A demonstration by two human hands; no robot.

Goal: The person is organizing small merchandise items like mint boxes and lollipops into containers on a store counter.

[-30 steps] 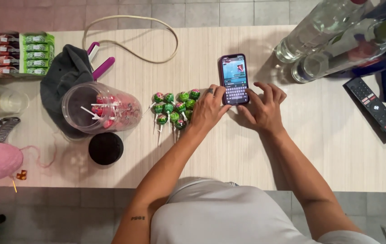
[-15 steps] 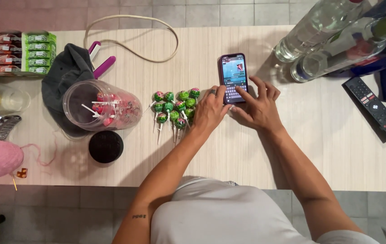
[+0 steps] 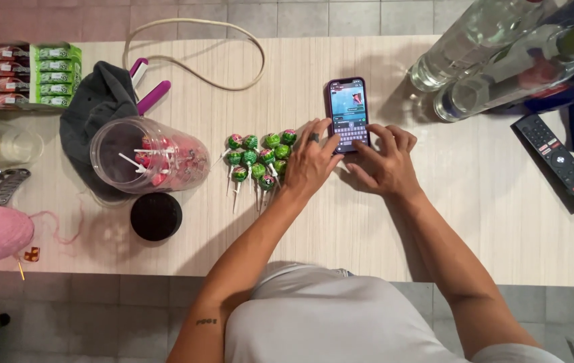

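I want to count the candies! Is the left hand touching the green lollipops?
Cannot tell. In the head view, the left hand sits right beside the green lollipops, overlapping the nearest ones, but contact or a gap isn't plain. Its thumb rests on the phone.

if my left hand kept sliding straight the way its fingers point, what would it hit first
The left hand points up and slightly right, its fingertips already at the lower left edge of the smartphone lying on the table, so it would meet the phone first.

Light grey top, bare arms — small forearm tattoo, finger ring
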